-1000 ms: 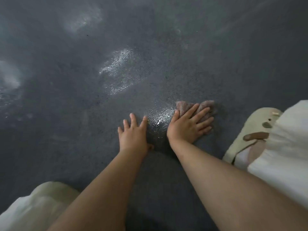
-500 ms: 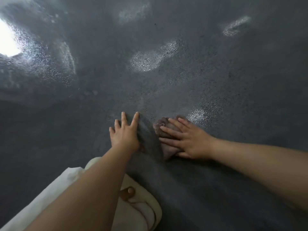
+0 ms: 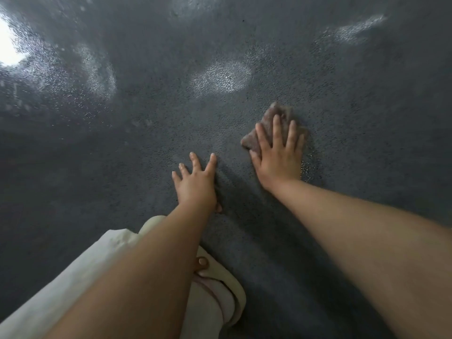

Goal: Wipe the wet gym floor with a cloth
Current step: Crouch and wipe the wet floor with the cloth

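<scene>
Cloth (image 3: 263,133) under flat right hand (image 3: 278,155); left hand (image 3: 195,184) flat, fingers spread, on floor (image 3: 367,118)

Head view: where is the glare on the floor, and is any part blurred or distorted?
Head view: strongest glare blows out at the upper left of the floor; a softer shiny patch lies beyond the cloth; the edges bend from the wide-angle lens; the near forearms look soft.

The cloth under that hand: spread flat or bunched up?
Bunched. The cloth shows lumpy folds around the straight fingers of the right hand pressing it.
</scene>
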`<state>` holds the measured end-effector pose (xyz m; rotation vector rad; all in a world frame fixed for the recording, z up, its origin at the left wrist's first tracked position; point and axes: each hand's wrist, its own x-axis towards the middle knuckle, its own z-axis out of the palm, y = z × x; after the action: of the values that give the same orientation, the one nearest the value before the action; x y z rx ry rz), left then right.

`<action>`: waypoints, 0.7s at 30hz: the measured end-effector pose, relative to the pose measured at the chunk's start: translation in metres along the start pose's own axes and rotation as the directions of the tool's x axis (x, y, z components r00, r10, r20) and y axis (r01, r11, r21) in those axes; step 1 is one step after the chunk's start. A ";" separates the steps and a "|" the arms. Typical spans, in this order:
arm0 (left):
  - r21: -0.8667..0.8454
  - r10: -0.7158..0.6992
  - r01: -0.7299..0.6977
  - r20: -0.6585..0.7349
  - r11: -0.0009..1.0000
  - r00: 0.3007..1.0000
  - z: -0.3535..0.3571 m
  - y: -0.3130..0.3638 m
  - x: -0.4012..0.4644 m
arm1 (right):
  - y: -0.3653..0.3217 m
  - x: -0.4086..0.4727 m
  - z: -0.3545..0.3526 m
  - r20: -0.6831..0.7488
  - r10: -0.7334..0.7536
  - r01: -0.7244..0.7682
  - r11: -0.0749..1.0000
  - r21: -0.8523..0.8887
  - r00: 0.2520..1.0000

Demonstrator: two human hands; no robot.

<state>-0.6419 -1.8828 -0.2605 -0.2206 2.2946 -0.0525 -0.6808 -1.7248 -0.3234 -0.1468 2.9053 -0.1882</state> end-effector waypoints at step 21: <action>-0.101 0.051 -0.065 -0.135 0.993 0.989 -0.004 0.000 -0.062 | -0.032 -0.052 -0.015 0.277 0.074 -0.117 0.983 0.142 0.958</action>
<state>-0.6048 -1.8718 -0.2121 -0.2097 2.4377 0.0868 -0.6311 -1.7488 -0.2930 -0.0033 2.6055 -0.3505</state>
